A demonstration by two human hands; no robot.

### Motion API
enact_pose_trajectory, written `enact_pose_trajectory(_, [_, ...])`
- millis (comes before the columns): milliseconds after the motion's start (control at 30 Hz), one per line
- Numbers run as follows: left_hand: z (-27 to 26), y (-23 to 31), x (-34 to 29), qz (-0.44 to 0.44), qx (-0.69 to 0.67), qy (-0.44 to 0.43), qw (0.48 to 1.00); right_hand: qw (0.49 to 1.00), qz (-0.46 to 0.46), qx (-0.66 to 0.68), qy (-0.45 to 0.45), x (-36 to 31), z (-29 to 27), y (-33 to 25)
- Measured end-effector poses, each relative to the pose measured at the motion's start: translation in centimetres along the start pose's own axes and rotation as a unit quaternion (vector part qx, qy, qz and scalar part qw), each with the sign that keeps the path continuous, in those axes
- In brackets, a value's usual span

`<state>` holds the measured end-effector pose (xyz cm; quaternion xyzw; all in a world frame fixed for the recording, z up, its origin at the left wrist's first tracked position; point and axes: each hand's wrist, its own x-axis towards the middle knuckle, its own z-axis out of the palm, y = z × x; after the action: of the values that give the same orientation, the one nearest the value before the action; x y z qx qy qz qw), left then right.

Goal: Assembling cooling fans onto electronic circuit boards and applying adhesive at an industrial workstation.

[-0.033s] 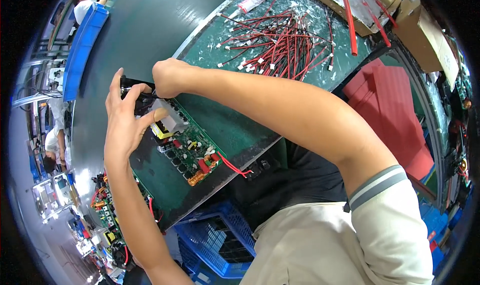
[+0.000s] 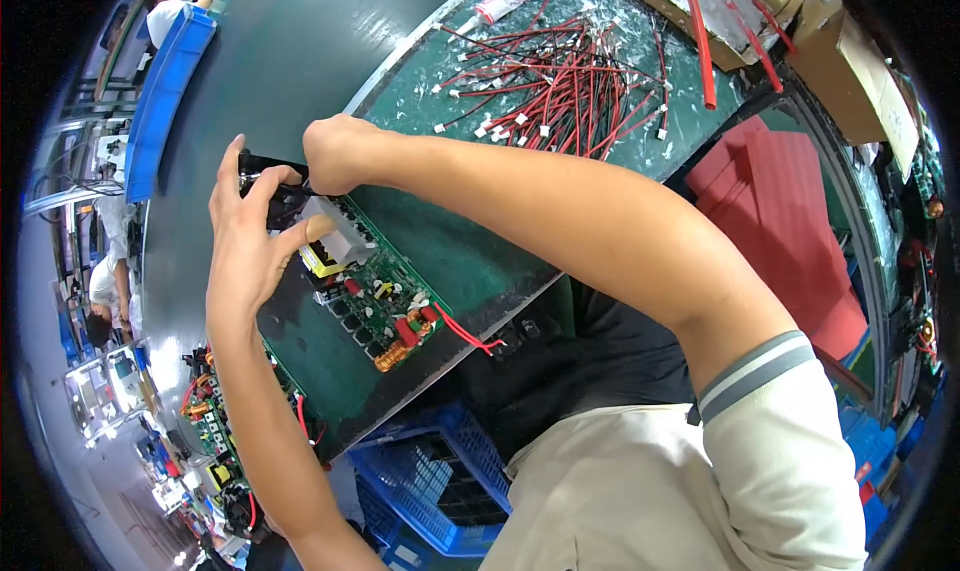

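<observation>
Both hands held the green circuit board [image 2: 375,296] on the table [image 2: 300,41]. The left hand [image 2: 245,241] gripped its end; the right hand [image 2: 340,154] pinched its black part [image 2: 262,163].

I see both hands meet at the far end of the circuit board [image 2: 365,291], left hand [image 2: 245,246] left of the grip, right hand [image 2: 335,156] just behind it. The board lies on the table [image 2: 480,261]. Behind and right of the grip lies the wire pile [image 2: 560,81]; nearer me, below the table edge, sits a crate [image 2: 430,481].
</observation>
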<state>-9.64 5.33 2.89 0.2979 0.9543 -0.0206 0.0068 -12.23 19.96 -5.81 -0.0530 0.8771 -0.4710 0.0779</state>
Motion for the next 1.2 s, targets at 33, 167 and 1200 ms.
enact_pose_trajectory(33, [-0.1, 0.0, 0.1, -0.001, -0.004, 0.0, 1.0, 1.0, 0.001, 0.001, -0.001, -0.1, 0.0, 0.0])
enact_pose_trajectory(167, [0.3, -0.3, -0.1, 0.017, 0.004, 0.014, 1.0, 0.999, 0.024, 0.033, 0.024, -0.4, 0.7, 0.3])
enact_pose_trajectory(1200, [-0.5, -1.1, 1.9, 0.028, -0.035, -0.076, 0.996, 0.993, -0.075, -0.071, -0.063, 0.8, -1.0, -0.3])
